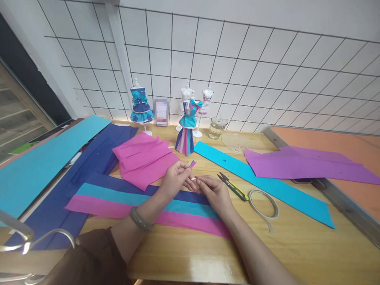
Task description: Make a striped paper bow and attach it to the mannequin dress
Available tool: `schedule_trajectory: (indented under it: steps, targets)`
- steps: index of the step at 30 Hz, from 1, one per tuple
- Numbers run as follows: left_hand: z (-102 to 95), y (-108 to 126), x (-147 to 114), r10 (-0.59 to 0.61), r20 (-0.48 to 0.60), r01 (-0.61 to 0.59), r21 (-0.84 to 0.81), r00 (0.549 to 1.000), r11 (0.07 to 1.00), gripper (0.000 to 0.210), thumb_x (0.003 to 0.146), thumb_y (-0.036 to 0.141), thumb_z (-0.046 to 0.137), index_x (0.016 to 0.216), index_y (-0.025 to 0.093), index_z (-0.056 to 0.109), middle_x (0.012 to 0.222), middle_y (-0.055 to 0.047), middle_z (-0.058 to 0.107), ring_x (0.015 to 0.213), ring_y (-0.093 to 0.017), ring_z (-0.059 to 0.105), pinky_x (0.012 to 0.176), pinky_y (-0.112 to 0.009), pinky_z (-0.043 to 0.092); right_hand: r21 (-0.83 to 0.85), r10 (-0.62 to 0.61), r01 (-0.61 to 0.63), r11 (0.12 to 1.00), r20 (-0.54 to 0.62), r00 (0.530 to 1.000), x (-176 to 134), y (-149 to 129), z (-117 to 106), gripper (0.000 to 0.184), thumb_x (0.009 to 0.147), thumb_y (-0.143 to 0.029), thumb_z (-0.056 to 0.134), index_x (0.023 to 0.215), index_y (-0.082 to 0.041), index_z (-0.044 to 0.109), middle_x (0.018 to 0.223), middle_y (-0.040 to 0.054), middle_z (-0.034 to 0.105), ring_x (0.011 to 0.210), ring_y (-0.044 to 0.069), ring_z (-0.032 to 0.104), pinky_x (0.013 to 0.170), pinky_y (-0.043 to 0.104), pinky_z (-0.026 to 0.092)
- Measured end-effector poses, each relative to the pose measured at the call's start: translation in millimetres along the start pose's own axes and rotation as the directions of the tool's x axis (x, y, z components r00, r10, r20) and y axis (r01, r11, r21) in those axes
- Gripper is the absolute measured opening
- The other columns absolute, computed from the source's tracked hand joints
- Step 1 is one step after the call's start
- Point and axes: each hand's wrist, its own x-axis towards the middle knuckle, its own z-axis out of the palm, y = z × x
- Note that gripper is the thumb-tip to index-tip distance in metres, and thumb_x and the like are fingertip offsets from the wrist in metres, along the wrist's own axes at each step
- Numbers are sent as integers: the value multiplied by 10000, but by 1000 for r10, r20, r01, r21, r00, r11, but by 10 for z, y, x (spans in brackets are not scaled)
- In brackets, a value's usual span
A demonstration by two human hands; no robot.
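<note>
Head view: the left hand (176, 174) pinches a slip (192, 164) between thumb and fingertips, its pink-and-blue end poking out past them. The right hand (216, 191) has thumb and forefinger pressed together on what looks like a white bit (193, 179), too small to make out. The two sets of fingertips meet or nearly meet; whether they touch, I cannot tell. The slip is above the table (182, 260), just beyond a panel (193, 208) that lies flat and passes beneath both forearms.

The work looks partway along. The panel's navy, light blue and pink bands lie edge to edge, but whether they are joined cannot be told. Two forms, one in a layered dress (141, 104), the other in a long dress (185, 140), appear finished. The slip, by contrast, looks loose, fixed to nothing that shows. The pink sheet (143, 159) and purple sheet (304, 167) are not made up into anything. Snips (233, 187) and tape (276, 208) lie to the right, the tape's end free.

The slip's long axis slants up and rightward out of the left fingertips, its free end pointing away from the wearer. The panel's runs crosswise, right end nearer the wearer.
</note>
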Motion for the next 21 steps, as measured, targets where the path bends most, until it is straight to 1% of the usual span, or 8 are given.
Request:
schedule_trajectory:
  steps: [3, 5, 6, 9, 12, 14, 16, 21]
  targets:
    - [11, 15, -6, 4, 1, -4, 2, 1000, 1000, 267, 720, 344, 581, 786, 167, 392, 536, 39, 562, 430, -132, 596, 428, -221, 479, 38, 100, -101, 994, 37, 994, 7, -12, 4, 278, 745, -367, 584, 951, -206, 678, 825, 62, 660, 572, 150, 578, 554, 301, 486]
    - [11, 11, 1, 5, -25, -5, 16, 1000, 1000, 270, 718, 347, 582, 771, 169, 386, 528, 40, 559, 433, -131, 597, 427, -217, 477, 85, 169, -170, 982, 17, 986, 6, -26, 1, 420, 717, -361, 610, 1108, -207, 596, 941, 71, 640, 522, 126, 558, 511, 288, 474]
    - [8, 3, 8, 6, -47, -5, 25, 999, 1000, 273, 716, 350, 583, 769, 171, 385, 529, 40, 559, 433, -132, 598, 421, -212, 473, 73, 155, -153, 985, -18, 988, 3, -33, -5, 478, 708, -348, 619, 1163, -217, 553, 1000, 77, 621, 499, 110, 538, 495, 280, 466]
    - [-12, -38, 37, 6, -97, -2, 41, 995, 999, 281, 710, 356, 587, 769, 174, 381, 549, 40, 563, 432, -133, 601, 410, -208, 469, -121, -75, 59, 991, -125, 989, -21, -46, -29, 442, 733, -282, 590, 1172, -261, 541, 1109, 84, 563, 493, 84, 491, 526, 278, 465]
    - [-33, -83, 58, -5, -105, 10, 46, 994, 999, 269, 717, 349, 578, 777, 174, 384, 558, 45, 559, 429, -127, 598, 420, -220, 482, -265, -272, 244, 933, -75, 959, -49, -44, -37, 322, 789, -221, 511, 1093, -288, 594, 1161, 73, 534, 705, 140, 576, 654, 306, 486]
    - [-37, -97, 56, -14, -86, 20, 64, 996, 998, 245, 729, 335, 567, 785, 171, 394, 549, 45, 558, 433, -128, 598, 424, -224, 489, -268, -317, 305, 914, -2, 949, -53, -38, -26, 300, 811, -199, 473, 1060, -289, 613, 1166, 64, 543, 927, 183, 569, 752, 327, 479]
    - [-33, -98, 43, -25, -60, 31, 89, 998, 996, 229, 739, 330, 558, 784, 168, 402, 535, 41, 556, 437, -133, 600, 420, -225, 490, -245, -328, 329, 912, 49, 944, -43, -35, -11, 284, 824, -188, 455, 1030, -279, 629, 1108, 64, 585, 1006, 193, 546, 815, 346, 461]
    - [-11, -85, 4, -24, -8, 25, 99, 1000, 995, 231, 749, 341, 552, 780, 172, 399, 562, 33, 571, 451, -144, 610, 400, -220, 481, -238, -305, 302, 923, 25, 952, -11, -55, -4, 197, 820, -183, 486, 899, -248, 655, 850, 50, 654, 801, 176, 602, 714, 315, 476]
